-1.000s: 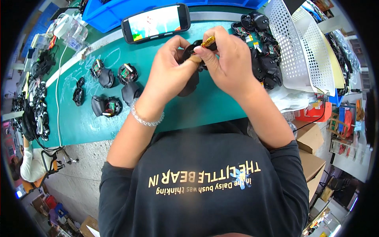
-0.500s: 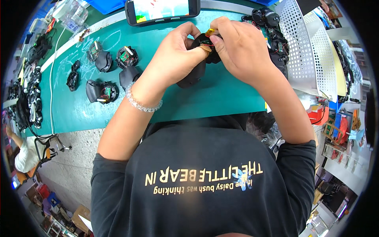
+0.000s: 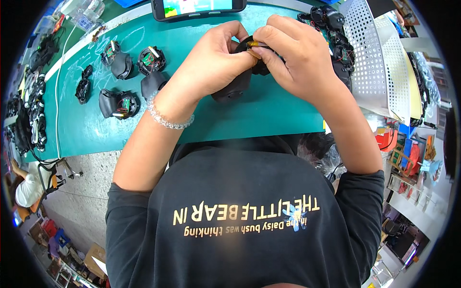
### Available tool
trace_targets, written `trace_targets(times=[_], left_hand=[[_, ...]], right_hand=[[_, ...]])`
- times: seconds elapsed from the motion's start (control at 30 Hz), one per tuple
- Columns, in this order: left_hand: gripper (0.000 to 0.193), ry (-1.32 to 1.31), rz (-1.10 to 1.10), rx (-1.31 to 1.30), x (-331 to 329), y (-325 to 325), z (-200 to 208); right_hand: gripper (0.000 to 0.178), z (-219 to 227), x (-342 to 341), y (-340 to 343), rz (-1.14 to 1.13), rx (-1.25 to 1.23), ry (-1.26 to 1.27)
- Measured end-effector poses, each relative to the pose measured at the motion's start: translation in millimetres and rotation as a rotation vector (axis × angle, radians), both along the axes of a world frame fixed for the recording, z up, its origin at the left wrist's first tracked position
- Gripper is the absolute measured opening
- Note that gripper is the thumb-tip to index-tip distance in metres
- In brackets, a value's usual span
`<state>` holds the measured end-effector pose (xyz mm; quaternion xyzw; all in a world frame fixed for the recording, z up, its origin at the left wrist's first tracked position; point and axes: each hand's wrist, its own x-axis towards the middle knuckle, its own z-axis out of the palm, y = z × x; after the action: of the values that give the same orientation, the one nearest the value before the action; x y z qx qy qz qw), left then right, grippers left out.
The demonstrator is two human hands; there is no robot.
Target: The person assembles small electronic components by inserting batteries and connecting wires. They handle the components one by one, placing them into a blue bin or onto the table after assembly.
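Housing [image 3: 234,89] over the green table [image 3: 269,115], gripped in the curled left hand [image 3: 211,62], with the right hand [image 3: 300,55] nearly closed in a thumb-and-forefinger pinch, apparently on a yellow strip [image 3: 253,43] at the upper part, and similar pieces [image 3: 109,102] lying farther left.

Lit phone [image 3: 198,7]; perforated white basket [image 3: 363,53] at right; upper left, probably clear bottle [image 3: 88,19].

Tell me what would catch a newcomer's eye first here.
The left hand holds a black device over the green table while the right hand pinches a small yellow piece at it. Beyond them a phone glows at the table's far side, and a white perforated basket stands at the right.
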<state>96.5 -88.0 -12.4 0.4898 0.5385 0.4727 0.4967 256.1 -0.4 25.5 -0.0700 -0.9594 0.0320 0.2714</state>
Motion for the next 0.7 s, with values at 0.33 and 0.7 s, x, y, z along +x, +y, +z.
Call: trace_targets(times=[0.33,0.7], left_hand=[[0.022,-0.042,-0.077,-0.063,-8.1,2.5,-5.0],[0.015,-0.317,-0.128,-0.198,-5.5,-1.4,-11.5]], right_hand=[[0.012,17.7,-0.8,-4.7,0.054,-0.170,-0.119],[0.014,36.1,-7.3,15.6,0.063,-0.560,-0.539]])
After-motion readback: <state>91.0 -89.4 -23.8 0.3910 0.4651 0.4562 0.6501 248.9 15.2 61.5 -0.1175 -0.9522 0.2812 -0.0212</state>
